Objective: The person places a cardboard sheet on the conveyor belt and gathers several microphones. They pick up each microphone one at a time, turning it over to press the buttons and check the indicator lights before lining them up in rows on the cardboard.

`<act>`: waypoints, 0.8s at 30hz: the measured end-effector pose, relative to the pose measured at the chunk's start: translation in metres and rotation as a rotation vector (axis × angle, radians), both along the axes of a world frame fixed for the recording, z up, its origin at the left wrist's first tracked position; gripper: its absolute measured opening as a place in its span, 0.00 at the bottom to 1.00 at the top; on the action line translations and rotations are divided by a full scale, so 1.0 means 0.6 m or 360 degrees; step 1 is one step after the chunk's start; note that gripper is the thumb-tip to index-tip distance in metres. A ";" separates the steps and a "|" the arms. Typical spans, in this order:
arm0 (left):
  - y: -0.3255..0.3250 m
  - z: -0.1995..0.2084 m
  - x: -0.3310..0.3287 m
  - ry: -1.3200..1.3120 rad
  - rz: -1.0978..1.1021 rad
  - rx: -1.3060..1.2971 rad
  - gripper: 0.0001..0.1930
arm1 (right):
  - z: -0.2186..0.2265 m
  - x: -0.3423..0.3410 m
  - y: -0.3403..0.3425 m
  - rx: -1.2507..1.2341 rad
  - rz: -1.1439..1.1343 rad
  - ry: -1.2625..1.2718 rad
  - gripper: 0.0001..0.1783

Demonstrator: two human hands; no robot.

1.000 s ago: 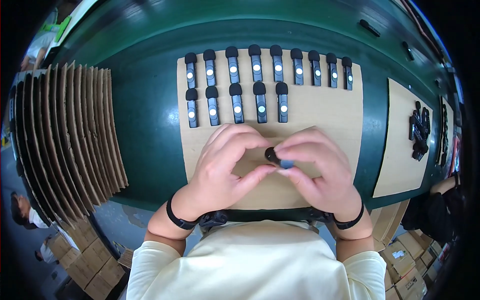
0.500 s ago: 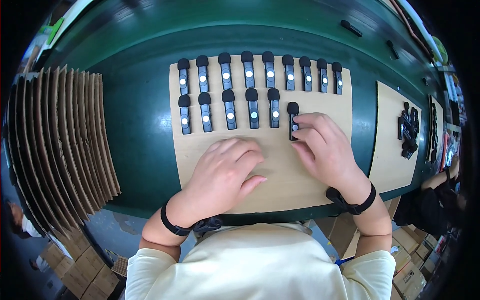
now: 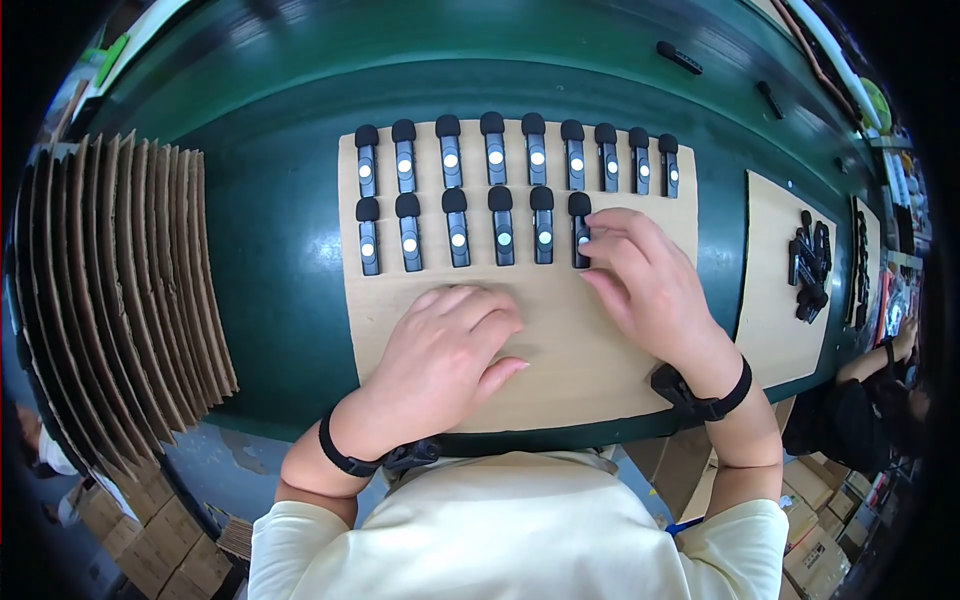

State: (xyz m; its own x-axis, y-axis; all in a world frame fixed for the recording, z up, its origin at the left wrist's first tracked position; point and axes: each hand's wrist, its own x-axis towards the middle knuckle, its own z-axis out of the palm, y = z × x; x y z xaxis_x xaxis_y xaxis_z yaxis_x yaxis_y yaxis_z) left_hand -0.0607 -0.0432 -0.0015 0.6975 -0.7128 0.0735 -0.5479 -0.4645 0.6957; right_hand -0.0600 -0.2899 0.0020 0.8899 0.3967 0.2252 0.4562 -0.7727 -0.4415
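Note:
Several small black clip-on microphones with foam tops, such as the one in the far row (image 3: 495, 150), lie in two rows on a cardboard sheet (image 3: 440, 375). Each shows a pale, round spot. At the right end of the near row is a microphone (image 3: 580, 232) that my right hand (image 3: 655, 285) reaches from its right side. The fingertips rest against its edge and partly cover its spot; thumb and fingers are apart, not wrapped round it. My left hand (image 3: 440, 345) lies loosely bent over the sheet below the near row, thumb apart, holding nothing.
Upright cardboard sheets (image 3: 125, 290) stand packed at the left. On the right, another sheet (image 3: 770, 345) carries a heap of black microphones (image 3: 810, 265). Two more pieces (image 3: 680, 57) (image 3: 769, 100) lie on the green table (image 3: 275, 270). Beyond, a person's dark-clothed arm shows (image 3: 860, 385).
The last microphone in the near row has slid up, level with its neighbours, my right hand moving with it. My left hand keeps nearly the same place. The view has shifted slightly.

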 end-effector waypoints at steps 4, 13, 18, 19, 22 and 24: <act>0.002 0.001 0.001 -0.0039 -0.0007 -0.0006 0.15 | 0.035 0.037 -0.034 0.0012 -0.0039 -0.0033 0.17; -0.002 0.000 0.002 0.0001 0.0019 -0.0013 0.14 | 0.003 0.251 -0.224 -0.0122 -0.0480 -0.0013 0.15; -0.001 -0.002 0.003 -0.0001 0.0021 -0.0031 0.13 | -0.034 0.336 -0.253 -0.0378 -0.0582 -0.0060 0.16; -0.001 -0.003 0.002 0.0000 0.0019 -0.0038 0.13 | -0.037 0.344 -0.256 -0.0379 -0.0599 -0.0018 0.16; -0.001 -0.003 0.002 -0.0006 0.0013 -0.0041 0.14 | -0.034 0.355 -0.272 -0.0293 -0.0572 0.0165 0.16; -0.001 -0.003 0.001 -0.0005 0.0006 -0.0047 0.14 | -0.029 0.348 -0.273 -0.0254 -0.0562 0.0259 0.16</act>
